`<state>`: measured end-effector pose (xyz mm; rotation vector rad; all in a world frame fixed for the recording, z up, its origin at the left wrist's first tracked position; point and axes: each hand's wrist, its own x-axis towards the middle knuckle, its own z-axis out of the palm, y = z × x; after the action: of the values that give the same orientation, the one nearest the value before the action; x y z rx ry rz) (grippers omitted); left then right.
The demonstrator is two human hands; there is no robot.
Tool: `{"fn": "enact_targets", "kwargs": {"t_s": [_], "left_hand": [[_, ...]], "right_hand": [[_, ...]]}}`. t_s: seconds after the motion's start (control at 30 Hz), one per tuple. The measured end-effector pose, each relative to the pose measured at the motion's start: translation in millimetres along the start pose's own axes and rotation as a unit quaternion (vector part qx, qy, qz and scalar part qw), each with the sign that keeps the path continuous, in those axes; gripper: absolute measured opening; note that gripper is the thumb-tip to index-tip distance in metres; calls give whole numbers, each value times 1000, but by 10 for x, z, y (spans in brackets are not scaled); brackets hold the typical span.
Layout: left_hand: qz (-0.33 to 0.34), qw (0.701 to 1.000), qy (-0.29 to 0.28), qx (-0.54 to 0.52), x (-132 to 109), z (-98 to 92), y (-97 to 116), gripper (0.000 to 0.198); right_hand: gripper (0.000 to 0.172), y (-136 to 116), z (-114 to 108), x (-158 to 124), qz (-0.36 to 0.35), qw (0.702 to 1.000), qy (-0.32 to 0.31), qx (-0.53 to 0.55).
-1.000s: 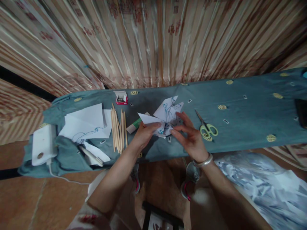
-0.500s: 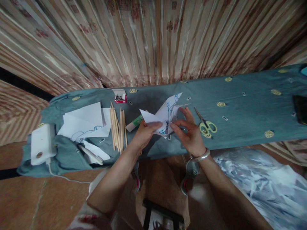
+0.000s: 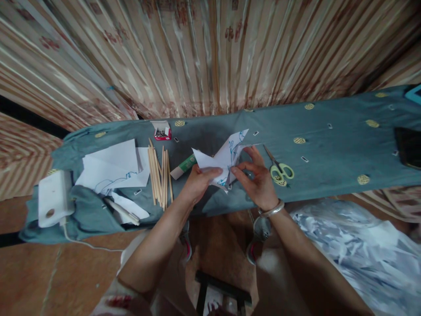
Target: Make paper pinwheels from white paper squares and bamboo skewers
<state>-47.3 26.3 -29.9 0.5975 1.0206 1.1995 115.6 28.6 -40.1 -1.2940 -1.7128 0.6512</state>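
Observation:
Above the cloth-covered table I hold a white paper pinwheel (image 3: 226,153) with blue drawn lines, its pointed blades standing out to several sides. My left hand (image 3: 199,182) is closed on its left side, with the thumb lying over the paper. At its right side, my right hand (image 3: 258,177) pinches the paper near the middle between thumb and fingers. Whatever sits at the pinwheel's centre is too small to make out. Scissors with green handles (image 3: 282,170) lie just right of my right hand. A green and white tube (image 3: 184,165) is partly behind my left hand.
Wooden sticks (image 3: 159,175) lie left of my hands, near a small red box of metal pins (image 3: 162,132). Drawn-on paper sheets (image 3: 112,162) and a white device with a cable (image 3: 54,197) are at the left. A plastic bag of paper scraps (image 3: 358,250) stands lower right.
The view has shifted slightly, so the table things appear a little further left. Both hands keep their hold on the pinwheel, and the right fingers have moved slightly at its middle.

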Motion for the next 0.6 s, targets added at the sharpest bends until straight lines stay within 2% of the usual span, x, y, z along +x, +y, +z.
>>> {"fn": "enact_targets", "kwargs": {"t_s": [0.27, 0.37, 0.4, 0.5, 0.6], "left_hand": [[-7, 999, -35, -38, -45, 77, 64, 27], [-8, 998, -34, -48, -58, 106, 86, 30], [-8, 998, -32, -49, -59, 109, 89, 31], [-13, 999, -24, -42, -59, 105, 92, 33], [-7, 999, -23, -31, -58, 95, 92, 30]], "right_hand": [[20, 27, 4, 7, 13, 1000, 16, 1], [17, 31, 14, 16, 36, 998, 47, 2], [22, 32, 19, 21, 45, 997, 61, 1], [51, 37, 33, 37, 56, 994, 90, 9], [69, 47, 29, 65, 62, 995, 78, 25]]}}
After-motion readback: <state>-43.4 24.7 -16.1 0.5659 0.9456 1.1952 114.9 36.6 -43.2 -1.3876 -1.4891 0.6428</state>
